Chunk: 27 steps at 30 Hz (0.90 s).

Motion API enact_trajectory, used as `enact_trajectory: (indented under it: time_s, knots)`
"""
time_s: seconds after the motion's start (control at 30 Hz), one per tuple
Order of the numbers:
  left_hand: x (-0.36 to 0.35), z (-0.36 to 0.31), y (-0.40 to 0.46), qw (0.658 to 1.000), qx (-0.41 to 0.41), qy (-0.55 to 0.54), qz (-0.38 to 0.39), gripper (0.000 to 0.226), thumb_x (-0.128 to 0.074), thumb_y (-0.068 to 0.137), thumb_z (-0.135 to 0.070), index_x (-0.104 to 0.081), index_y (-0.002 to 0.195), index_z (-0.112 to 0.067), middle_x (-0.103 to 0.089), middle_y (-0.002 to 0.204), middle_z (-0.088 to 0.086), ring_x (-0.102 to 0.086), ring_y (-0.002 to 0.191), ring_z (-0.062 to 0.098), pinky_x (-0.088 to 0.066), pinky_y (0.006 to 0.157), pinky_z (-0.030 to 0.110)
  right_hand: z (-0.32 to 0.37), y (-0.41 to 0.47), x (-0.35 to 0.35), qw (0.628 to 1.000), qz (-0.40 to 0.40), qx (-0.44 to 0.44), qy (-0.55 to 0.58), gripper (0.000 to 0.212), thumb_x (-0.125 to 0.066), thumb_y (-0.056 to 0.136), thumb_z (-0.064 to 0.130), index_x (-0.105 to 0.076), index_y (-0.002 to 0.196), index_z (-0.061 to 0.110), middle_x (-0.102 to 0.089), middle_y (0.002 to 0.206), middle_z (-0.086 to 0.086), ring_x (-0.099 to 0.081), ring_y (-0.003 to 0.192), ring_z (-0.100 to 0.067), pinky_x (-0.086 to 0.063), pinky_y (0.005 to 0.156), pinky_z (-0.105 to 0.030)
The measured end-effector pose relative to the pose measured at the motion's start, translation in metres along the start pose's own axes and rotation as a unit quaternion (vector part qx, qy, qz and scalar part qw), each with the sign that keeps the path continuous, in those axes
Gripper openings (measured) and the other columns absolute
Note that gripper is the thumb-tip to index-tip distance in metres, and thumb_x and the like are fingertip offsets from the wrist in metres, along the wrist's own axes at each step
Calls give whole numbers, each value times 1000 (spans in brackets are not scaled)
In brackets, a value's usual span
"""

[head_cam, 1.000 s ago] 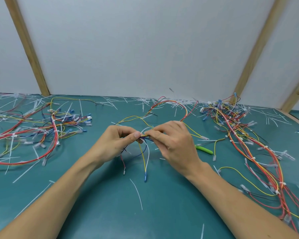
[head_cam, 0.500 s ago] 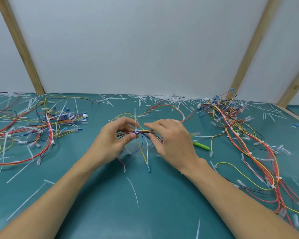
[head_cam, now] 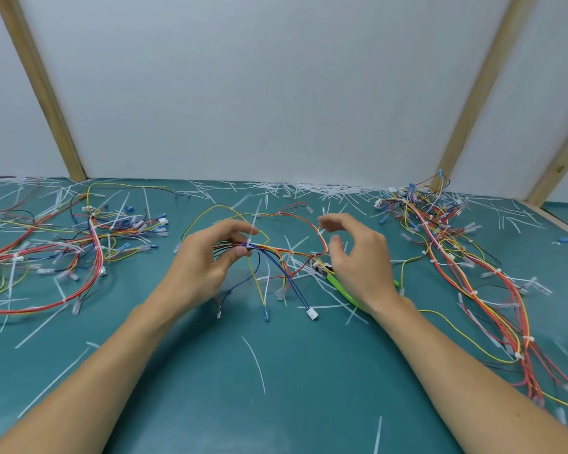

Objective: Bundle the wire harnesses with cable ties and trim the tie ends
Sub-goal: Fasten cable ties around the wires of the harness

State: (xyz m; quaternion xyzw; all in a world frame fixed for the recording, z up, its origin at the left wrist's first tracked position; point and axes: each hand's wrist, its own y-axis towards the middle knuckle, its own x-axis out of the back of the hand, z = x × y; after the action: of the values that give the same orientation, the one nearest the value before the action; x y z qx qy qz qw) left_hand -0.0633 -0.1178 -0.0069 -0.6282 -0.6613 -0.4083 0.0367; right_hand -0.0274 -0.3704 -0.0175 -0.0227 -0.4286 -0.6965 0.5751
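Bright, even overhead light — soft shadows under both forearms; right fingertips blur slightly, wide-angle edges bow outward.

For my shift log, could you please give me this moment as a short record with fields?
left hand: pinches the wire harness beside the cable tie
right hand: open, holding nothing, above the green-handled cutters
cable tie: cinched round the harness, tail upright, untrimmed
table: teal, strewn with white tie offcuts

teal table [head_cam: 282, 404] — wire harnesses [head_cam: 473, 273], tie offcuts [head_cam: 254, 362], green cutters [head_cam: 341, 288]
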Motion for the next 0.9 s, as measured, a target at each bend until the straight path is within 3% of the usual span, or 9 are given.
enact_trajectory:
  time_s: [0.1,0.23,0.3,0.37,0.43,0.5,0.57,0.7,0.9]
  knots:
    - [2,-2,0,1000,-12,2,-16,36,-66,94,0,-66,119,-25,-73,102,-3,-67,98,6,-48,95,18,3,-5,-6,996,77,38,-18,22,-60,90,31,-75,104,27,-74,104,18,-66,102,-6,-50,94,-29]
    - [4,0,0,999,-8,5,-52,50,-66,94,-3,-56,135,-31,-73,97,-14,-64,104,0,-38,95,5,-2,-8,-18,983,156,65,-69,9,-70,94,36,-72,97,27,-71,95,16,-61,92,-12,-46,89,-33]
    - [3,2,1,998,-4,6,-68,50,-65,95,-3,-56,135,-32,-72,97,-17,-63,104,-3,-39,94,6,-2,-6,-17,986,147,72,-42,11,-69,95,35,-64,90,27,-66,89,16,-57,85,-10,-42,79,-30]
    - [1,6,0,996,19,27,-83,45,-66,95,-5,-59,130,-32,-69,96,-23,-64,104,0,-44,99,19,2,-6,-17,987,133,83,-19,14,-67,96,34,-58,87,28,-61,86,17,-54,82,-7,-41,73,-30]
    - [-3,13,0,990,48,94,-91,41,-69,93,-9,-61,129,-28,-67,99,-22,-61,109,15,-43,104,40,6,-9,-19,988,120,92,-14,12,-66,97,31,-58,89,29,-60,84,18,-56,81,-6,-48,72,-34]
    - [-5,15,0,978,47,180,-97,44,-69,90,-6,-62,130,-22,-68,111,-8,-56,114,27,-39,107,49,9,-12,-21,989,103,101,-24,3,-66,97,27,-64,97,30,-65,88,16,-60,82,-6,-51,72,-34]
    - [-7,11,-1,975,-2,192,-115,42,-64,86,0,-66,124,-18,-65,116,0,-55,114,28,-40,105,48,11,-14,-22,989,88,113,-28,11,-67,97,25,-69,106,30,-69,94,15,-63,84,-5,-52,72,-32]
    - [-17,-9,-3,975,-96,156,-126,7,-65,90,-21,-70,95,-19,-64,92,-10,-56,92,16,-43,85,36,18,-18,-24,991,52,116,-27,12,-66,93,23,-70,101,30,-68,89,14,-62,77,-3,-50,66,-28]
    - [-19,-7,-3,969,-99,217,-68,15,-81,81,-39,-74,90,-28,-57,92,-10,-53,94,17,-33,87,30,20,-18,-27,991,44,117,-46,5,-64,93,25,-67,94,28,-65,82,14,-59,73,-5,-48,62,-32]
